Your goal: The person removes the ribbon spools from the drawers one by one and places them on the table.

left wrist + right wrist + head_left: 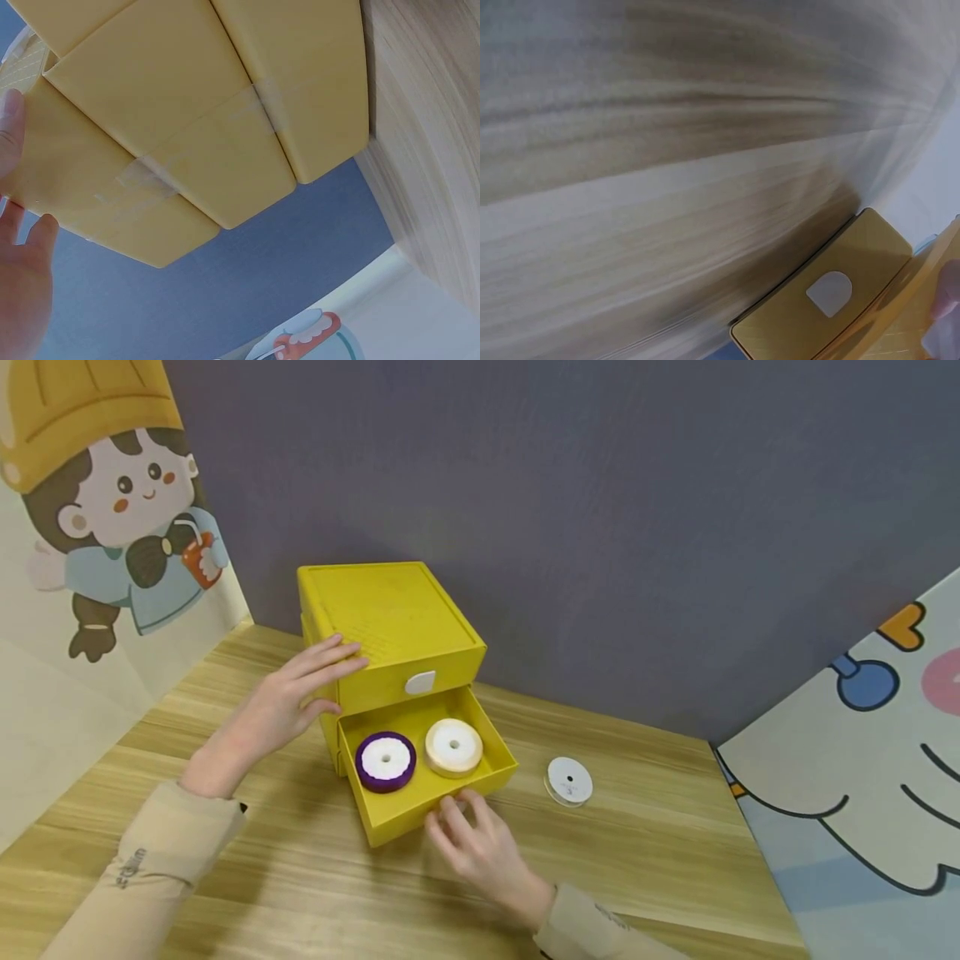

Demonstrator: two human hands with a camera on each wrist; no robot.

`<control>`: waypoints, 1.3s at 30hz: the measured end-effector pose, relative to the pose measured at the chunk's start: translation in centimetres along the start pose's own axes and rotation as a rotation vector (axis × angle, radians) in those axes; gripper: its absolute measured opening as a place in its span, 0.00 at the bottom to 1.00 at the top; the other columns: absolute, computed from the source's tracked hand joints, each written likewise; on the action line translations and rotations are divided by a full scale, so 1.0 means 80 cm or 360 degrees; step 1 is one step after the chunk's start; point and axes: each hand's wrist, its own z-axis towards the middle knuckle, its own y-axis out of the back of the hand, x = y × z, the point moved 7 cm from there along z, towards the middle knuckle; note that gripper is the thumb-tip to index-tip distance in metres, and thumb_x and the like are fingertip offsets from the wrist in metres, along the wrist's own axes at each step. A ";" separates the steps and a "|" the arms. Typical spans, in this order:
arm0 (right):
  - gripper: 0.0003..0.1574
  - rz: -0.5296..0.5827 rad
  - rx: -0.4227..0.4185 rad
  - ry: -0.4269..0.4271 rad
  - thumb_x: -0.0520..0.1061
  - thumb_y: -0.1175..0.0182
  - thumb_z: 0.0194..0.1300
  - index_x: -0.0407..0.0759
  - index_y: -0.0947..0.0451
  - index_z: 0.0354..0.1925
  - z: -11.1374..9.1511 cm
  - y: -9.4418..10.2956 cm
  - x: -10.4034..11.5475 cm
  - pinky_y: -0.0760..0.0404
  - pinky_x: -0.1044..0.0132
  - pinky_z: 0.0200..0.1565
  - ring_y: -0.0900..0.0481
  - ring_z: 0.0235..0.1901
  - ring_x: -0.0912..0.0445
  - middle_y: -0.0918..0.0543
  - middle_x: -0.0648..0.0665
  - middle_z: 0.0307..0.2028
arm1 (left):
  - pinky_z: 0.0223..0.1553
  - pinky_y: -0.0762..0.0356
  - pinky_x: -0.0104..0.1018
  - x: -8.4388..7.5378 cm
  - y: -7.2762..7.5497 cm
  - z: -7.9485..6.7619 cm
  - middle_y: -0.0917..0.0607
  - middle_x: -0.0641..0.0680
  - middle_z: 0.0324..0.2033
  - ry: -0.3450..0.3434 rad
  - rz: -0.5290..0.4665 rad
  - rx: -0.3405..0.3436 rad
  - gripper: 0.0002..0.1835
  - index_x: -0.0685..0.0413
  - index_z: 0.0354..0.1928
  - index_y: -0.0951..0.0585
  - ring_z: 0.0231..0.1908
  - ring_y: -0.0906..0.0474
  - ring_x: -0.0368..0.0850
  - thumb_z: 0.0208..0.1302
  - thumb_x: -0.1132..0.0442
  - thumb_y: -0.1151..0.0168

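Observation:
A yellow drawer cabinet (390,618) stands on the wooden table, with its middle drawer (399,825) pulled out. Inside that drawer lie a purple ribbon spool (384,777) and a cream ribbon spool (453,758), side by side. My left hand (273,710) rests its extended fingers on the cabinet's top left edge, thumb lower along the side. In the left wrist view, part of that hand (22,277) shows against the cabinet's side. My right hand (483,852) holds the drawer's front with curled fingers, hiding its tab. A white ribbon spool (568,779) lies on the table, right of the drawer.
The top drawer's white tab (420,682) faces forward. Below, in the right wrist view, is another drawer front (795,322) with its tab (830,293). A grey-blue panel (570,543) rises behind the cabinet, and printed cartoon panels (127,527) flank the table (660,852).

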 end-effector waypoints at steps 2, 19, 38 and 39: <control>0.21 0.0012 -0.0001 0.0006 0.30 0.58 0.69 0.44 0.20 0.30 -0.001 0.002 0.002 0.16 0.74 0.26 0.21 0.31 0.52 0.19 0.45 0.31 | 0.69 0.49 0.12 0.000 0.000 0.000 0.22 0.60 0.59 0.0003 -0.0001 0.0001 0.41 0.58 0.58 0.22 0.68 0.35 0.51 0.33 0.78 0.25; 0.18 0.0048 0.0051 0.0017 0.32 0.54 0.65 0.45 0.19 0.33 -0.030 0.009 0.013 0.14 0.70 0.28 0.20 0.33 0.49 0.17 0.43 0.33 | 0.69 0.49 0.13 0.000 0.001 0.001 0.22 0.59 0.59 -0.0003 -0.0026 -0.0027 0.41 0.58 0.58 0.22 0.70 0.37 0.47 0.32 0.79 0.25; 0.21 0.0038 -0.0035 0.0003 0.32 0.55 0.68 0.47 0.19 0.29 -0.021 0.024 0.015 0.15 0.69 0.31 0.20 0.31 0.53 0.18 0.45 0.31 | 0.70 0.50 0.13 0.001 -0.001 0.001 0.22 0.60 0.60 0.0013 -0.0017 0.0004 0.41 0.58 0.59 0.23 0.68 0.34 0.52 0.34 0.78 0.25; 0.20 0.0035 -0.0035 0.0000 0.32 0.55 0.68 0.47 0.19 0.29 -0.022 0.023 0.016 0.15 0.68 0.31 0.20 0.31 0.53 0.17 0.45 0.31 | 0.69 0.49 0.13 0.002 -0.001 0.001 0.22 0.59 0.60 0.0017 -0.0016 0.0004 0.41 0.57 0.59 0.23 0.68 0.35 0.51 0.34 0.78 0.25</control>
